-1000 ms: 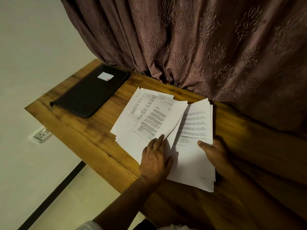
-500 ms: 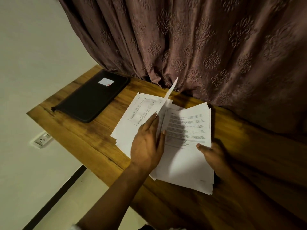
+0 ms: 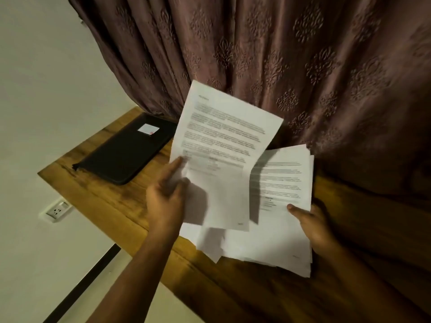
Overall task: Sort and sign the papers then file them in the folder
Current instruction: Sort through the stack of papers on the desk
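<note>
Sorting step: left grip [image 3: 166,199] pinches one printed white sheet [image 3: 224,145] above the loose white paper stack [image 3: 275,238] at the wooden surface's [image 3: 109,203] near edge; right grip [image 3: 313,223] clamps the stack's right side. Closed black folder [image 3: 126,150]: far-left corner. Next, probably: assign the sheet a pile.

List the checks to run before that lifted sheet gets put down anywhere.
1. Left hand has a secure hold on the lifted sheet: ok, it is pinched near its lower left edge.
2. Only one sheet lifted: cannot tell, the picture is blurred.
3. Right hand steadies the stack: ok, its thumb lies on top at the right edge.
4. Stack squared up: not ok, the sheets lie fanned and askew.
5. Folder ready for filing: not ok, it lies closed at the far left of the table.
</note>
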